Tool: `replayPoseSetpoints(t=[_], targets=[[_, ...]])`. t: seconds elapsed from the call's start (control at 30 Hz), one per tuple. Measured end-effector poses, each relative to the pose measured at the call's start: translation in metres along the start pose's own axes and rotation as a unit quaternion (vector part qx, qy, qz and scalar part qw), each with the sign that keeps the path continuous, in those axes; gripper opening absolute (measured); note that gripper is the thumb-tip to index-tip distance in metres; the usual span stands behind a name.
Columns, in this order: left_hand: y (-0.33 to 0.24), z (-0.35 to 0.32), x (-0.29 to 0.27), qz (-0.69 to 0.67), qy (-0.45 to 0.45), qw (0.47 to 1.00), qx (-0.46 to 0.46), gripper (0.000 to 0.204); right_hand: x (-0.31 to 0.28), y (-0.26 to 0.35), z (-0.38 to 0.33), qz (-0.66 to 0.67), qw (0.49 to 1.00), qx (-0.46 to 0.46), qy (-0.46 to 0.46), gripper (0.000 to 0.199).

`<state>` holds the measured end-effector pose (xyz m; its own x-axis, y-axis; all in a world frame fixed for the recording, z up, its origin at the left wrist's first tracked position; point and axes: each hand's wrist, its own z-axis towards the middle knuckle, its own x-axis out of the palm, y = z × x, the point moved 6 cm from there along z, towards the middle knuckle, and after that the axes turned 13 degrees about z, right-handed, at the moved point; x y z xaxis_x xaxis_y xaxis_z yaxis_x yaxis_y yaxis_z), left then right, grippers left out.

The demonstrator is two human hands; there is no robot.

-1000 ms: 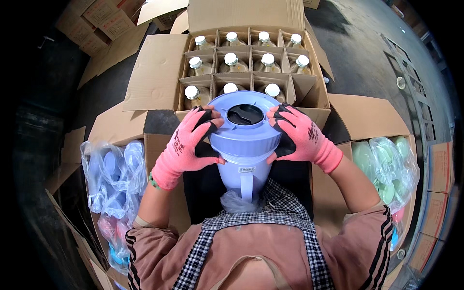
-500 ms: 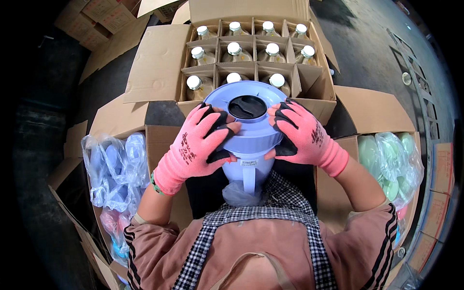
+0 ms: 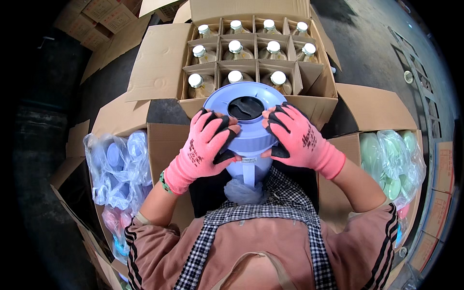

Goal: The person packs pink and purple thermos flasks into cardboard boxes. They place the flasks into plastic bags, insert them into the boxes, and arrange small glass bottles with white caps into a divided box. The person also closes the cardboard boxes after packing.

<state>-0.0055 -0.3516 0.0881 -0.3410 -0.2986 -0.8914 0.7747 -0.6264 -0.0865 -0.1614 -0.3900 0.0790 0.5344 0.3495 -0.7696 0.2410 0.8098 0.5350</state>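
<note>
A lavender-blue plastic jug (image 3: 250, 129) with a handle stands upright in front of my body, its wide round end with a black insert (image 3: 245, 108) facing up. My left hand (image 3: 205, 142), in a pink and black glove with bare fingertips, is closed on the left side of that wide end. Opposite it, my right hand (image 3: 300, 140), gloved the same way, grips the right side, with the thumb underneath. A crumpled clear plastic bag (image 3: 245, 192) bunches round the jug's lower end, by the handle. My palms hide the sides of the jug.
Ahead, a divided carton (image 3: 203, 104) holds several clear bottles (image 3: 235, 47) with white caps. Open boxes flank me: bagged blue plastic parts (image 3: 116, 157) at left, bagged green ones (image 3: 386, 159) at right. Stacked cartons (image 3: 437, 198) stand far right.
My right hand has shifted slightly left along the jug's wide end, its fingertips now nearer the black insert. My left hand stays gripping the left side.
</note>
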Motion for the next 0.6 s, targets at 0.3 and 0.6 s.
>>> replayPoseSetpoints(t=[0.3,0.6], targets=[[0.008,-0.007,0.01,-0.039,-0.038,0.997,-0.051,0.063,0.084,-0.007,-0.075,0.345,0.853,0.391,0.014,0.049],[0.03,0.011,-0.001,-0.059,-0.113,0.99,-0.055,0.066,0.167,0.01,-0.061,0.579,0.716,0.387,0.04,0.055]])
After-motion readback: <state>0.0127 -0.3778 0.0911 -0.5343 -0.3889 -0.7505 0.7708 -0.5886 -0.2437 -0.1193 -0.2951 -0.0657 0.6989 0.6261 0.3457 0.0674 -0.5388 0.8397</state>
